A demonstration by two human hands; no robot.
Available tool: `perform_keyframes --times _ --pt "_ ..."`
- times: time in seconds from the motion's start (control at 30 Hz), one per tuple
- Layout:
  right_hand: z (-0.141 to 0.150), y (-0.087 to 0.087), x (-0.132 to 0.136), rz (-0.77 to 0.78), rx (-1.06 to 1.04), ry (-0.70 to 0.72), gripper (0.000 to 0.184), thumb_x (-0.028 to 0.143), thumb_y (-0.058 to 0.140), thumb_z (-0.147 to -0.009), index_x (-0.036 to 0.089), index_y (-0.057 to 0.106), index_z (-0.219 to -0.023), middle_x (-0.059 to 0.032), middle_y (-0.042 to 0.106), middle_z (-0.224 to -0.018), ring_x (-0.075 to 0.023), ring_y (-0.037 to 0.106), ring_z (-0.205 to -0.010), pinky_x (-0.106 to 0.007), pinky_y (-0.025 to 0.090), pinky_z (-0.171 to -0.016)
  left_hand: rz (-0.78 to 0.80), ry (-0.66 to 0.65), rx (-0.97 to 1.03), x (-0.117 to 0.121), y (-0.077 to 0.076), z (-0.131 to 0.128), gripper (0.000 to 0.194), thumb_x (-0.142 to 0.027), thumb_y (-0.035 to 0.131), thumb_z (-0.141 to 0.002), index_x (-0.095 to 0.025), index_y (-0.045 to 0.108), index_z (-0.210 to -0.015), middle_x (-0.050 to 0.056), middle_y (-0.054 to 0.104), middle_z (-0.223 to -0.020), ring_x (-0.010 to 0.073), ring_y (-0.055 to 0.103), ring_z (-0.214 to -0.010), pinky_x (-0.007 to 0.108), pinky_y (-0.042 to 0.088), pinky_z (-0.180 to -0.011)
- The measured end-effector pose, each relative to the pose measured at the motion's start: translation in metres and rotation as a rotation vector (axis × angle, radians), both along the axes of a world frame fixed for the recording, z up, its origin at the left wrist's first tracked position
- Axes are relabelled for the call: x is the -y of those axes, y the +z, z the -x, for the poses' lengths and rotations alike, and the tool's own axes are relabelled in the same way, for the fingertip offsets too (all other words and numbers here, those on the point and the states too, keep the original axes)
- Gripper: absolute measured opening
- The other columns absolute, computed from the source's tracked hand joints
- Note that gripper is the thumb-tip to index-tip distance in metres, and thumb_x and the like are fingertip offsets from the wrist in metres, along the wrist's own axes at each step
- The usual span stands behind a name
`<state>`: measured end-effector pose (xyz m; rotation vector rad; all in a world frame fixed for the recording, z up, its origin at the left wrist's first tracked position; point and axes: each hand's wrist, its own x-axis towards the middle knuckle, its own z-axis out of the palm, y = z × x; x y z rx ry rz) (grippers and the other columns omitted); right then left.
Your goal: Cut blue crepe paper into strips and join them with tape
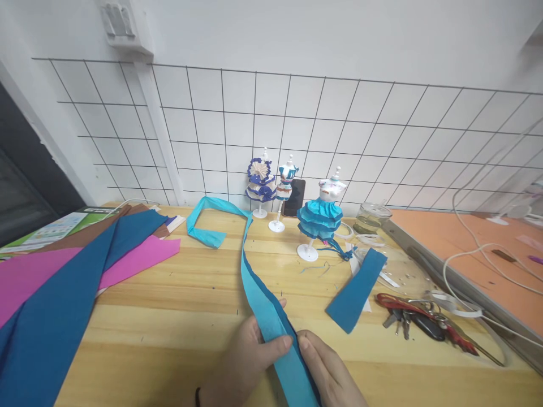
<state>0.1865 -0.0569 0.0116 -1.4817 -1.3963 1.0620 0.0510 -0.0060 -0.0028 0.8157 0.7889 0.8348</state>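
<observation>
A long light-blue crepe paper strip point(263, 308) with a dark-blue edge runs from the lower middle up the table, its far end folded into a loop. My left hand point(258, 350) grips the strip, thumb pressed on its light-blue face and fingers behind. Along the dark edge, my right hand point(324, 364) pinches the strip between thumb and fingers. Beyond stands a small dress form with a tiered blue paper skirt point(320, 219). Two more little dress forms stand behind, one in a cream and purple dress point(261, 186), the other with a blue and white top point(288, 172).
Blue and pink paper sheets point(139, 263) lie at left. A dark-blue paper piece point(358, 291), keys on a red strap point(403, 316) and a glass jar point(371, 217) are at right. A phone point(294, 198) leans by the grid wall. Cables point(460, 212) trail over the orange surface point(487, 271).
</observation>
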Motion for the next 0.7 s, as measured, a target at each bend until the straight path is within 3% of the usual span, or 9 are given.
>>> perform_keyframes --times 0.23,0.37,0.47,0.57,0.7 --pt "0.000 -0.007 -0.002 0.032 -0.076 0.018 0.041 0.057 0.037 -0.084 0.021 0.050 -0.069 0.0012 0.052 -0.064 -0.0155 0.052 -0.066 -0.021 0.044 -0.061 -0.084 -0.073 0.049 -0.001 -0.008 0.001 0.037 -0.030 0.075 -0.063 -0.021 0.066 -0.098 0.002 0.070 -0.084 0.0198 0.062 -0.082 0.032 0.046 -0.078" --pt "-0.001 -0.007 -0.001 0.025 -0.070 0.020 0.040 0.057 0.038 -0.084 0.021 0.050 -0.069 0.0012 0.054 -0.066 -0.0163 0.054 -0.071 -0.021 0.044 -0.064 -0.062 -0.060 0.151 -0.001 0.002 0.000 0.036 -0.027 0.075 -0.063 -0.019 0.067 -0.096 0.004 0.069 -0.088 0.0184 0.061 -0.082 0.030 0.045 -0.079" --pt "0.000 -0.007 0.000 0.006 -0.045 0.041 0.040 0.056 0.039 -0.084 0.021 0.052 -0.070 0.0013 0.055 -0.064 -0.0162 0.054 -0.068 -0.020 0.044 -0.062 0.023 0.001 0.206 -0.002 0.015 0.000 0.029 -0.028 0.074 -0.064 -0.016 0.067 -0.090 0.003 0.069 -0.077 0.0159 0.061 -0.072 0.027 0.046 -0.073" --pt "0.001 -0.008 0.001 -0.004 -0.012 0.046 0.040 0.057 0.038 -0.083 0.022 0.054 -0.072 0.0011 0.056 -0.063 -0.0160 0.054 -0.063 -0.020 0.044 -0.060 0.109 0.063 0.187 -0.004 0.022 0.003 0.034 -0.025 0.076 -0.060 -0.016 0.065 -0.091 0.002 0.068 -0.072 0.0146 0.061 -0.065 0.026 0.047 -0.066" --pt "0.000 -0.005 0.003 -0.009 0.019 0.031 0.043 0.061 0.039 -0.081 0.023 0.058 -0.072 0.0002 0.058 -0.062 -0.0165 0.054 -0.060 -0.022 0.045 -0.059 0.143 0.113 0.132 -0.007 0.021 0.007 0.052 -0.018 0.080 -0.052 -0.015 0.061 -0.100 0.004 0.069 -0.075 0.0160 0.061 -0.066 0.027 0.047 -0.065"
